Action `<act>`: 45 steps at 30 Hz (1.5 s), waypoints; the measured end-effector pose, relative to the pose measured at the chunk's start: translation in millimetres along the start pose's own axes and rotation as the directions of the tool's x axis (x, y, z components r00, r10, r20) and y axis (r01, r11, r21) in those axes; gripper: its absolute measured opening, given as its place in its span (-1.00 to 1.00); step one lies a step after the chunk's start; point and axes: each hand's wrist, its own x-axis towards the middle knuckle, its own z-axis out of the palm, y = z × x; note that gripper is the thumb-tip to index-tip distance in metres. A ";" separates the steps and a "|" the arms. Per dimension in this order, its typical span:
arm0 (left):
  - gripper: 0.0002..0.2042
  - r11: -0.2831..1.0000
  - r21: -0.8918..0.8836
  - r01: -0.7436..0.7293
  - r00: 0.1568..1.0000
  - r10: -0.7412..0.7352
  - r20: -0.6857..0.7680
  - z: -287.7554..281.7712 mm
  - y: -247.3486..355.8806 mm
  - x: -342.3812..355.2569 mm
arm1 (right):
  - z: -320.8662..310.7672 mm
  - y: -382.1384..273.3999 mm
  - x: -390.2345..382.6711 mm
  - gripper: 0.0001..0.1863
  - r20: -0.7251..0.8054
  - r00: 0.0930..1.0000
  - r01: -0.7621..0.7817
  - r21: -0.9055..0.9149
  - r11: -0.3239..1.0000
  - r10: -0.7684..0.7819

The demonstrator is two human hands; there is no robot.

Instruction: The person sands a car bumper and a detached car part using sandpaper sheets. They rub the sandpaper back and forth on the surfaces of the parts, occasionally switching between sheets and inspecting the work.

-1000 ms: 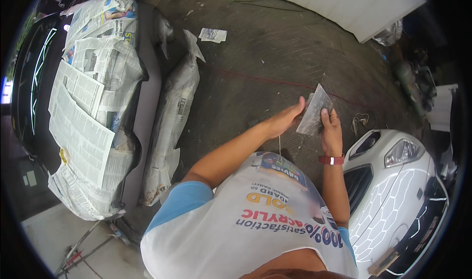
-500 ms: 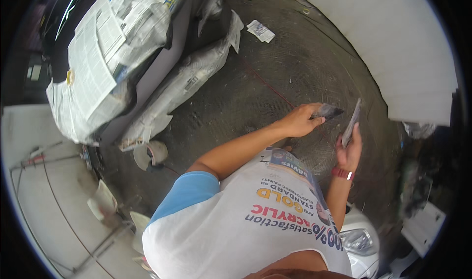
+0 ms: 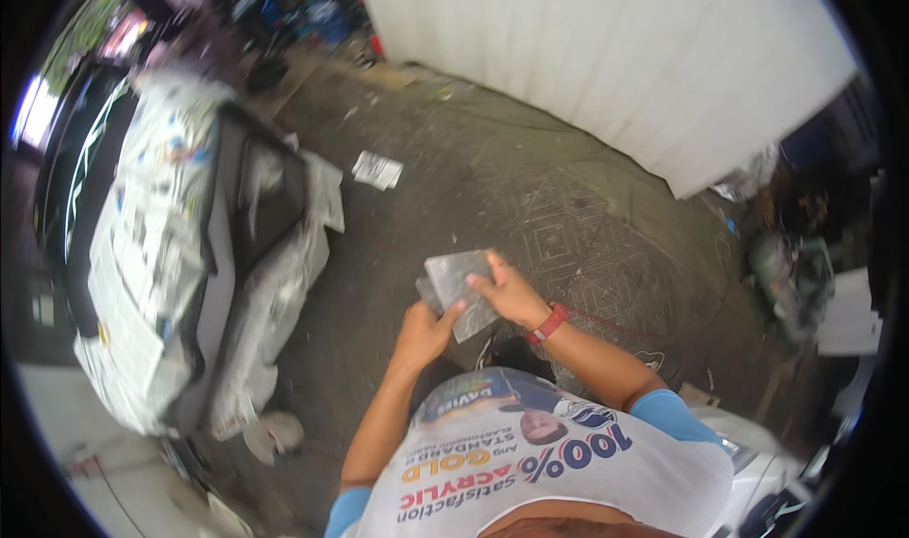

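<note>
My left hand (image 3: 426, 328) and my right hand (image 3: 507, 290) meet in front of my body, closed on thin grey sheets (image 3: 449, 277), one lying over another at an offset. Each thumb presses on the front sheet, my right one higher up; the fingers behind are mostly hidden. A red band (image 3: 549, 324) circles my right wrist.
At left, a bumper-like body part (image 3: 142, 301) is covered in newspaper. A paper scrap (image 3: 376, 169) lies on the dark floor (image 3: 360, 235). A white panel (image 3: 606, 64) stands at upper right, a white car part (image 3: 748, 457) at lower right, clutter (image 3: 322, 12) at the back.
Both hands have moved left and come together on the sheets, which were held apart half a second ago. The view has swung, shifting the surroundings.
</note>
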 end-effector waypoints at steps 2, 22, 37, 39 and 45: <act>-0.63 0.998 0.039 -0.050 0.999 0.050 0.001 -0.3 13.4 9.0 | -22.7 23.3 22.8 -0.44 -0.169 0.972 -0.097 0.353 0.931 0.165; -0.51 0.992 -0.082 -0.095 0.990 0.085 -0.116 13.4 43.6 47.4 | -52.6 3.7 65.1 -0.38 -0.108 0.981 0.161 -0.008 0.987 -0.161; -0.48 1.000 -0.002 -0.018 0.994 0.018 0.109 14.2 65.5 97.6 | -149.4 7.2 28.2 -0.42 -0.677 0.733 -0.026 0.078 0.997 0.072; -0.48 0.963 -0.268 0.013 0.989 0.028 0.147 15.5 78.5 100.5 | -155.5 7.5 18.0 -0.50 -0.526 0.850 0.112 0.197 0.974 0.009; -0.57 0.963 0.262 -0.063 0.940 0.145 -0.308 28.0 68.2 122.5 | -140.2 -33.5 -28.9 -0.52 -0.150 0.984 -0.010 -0.570 0.821 -0.092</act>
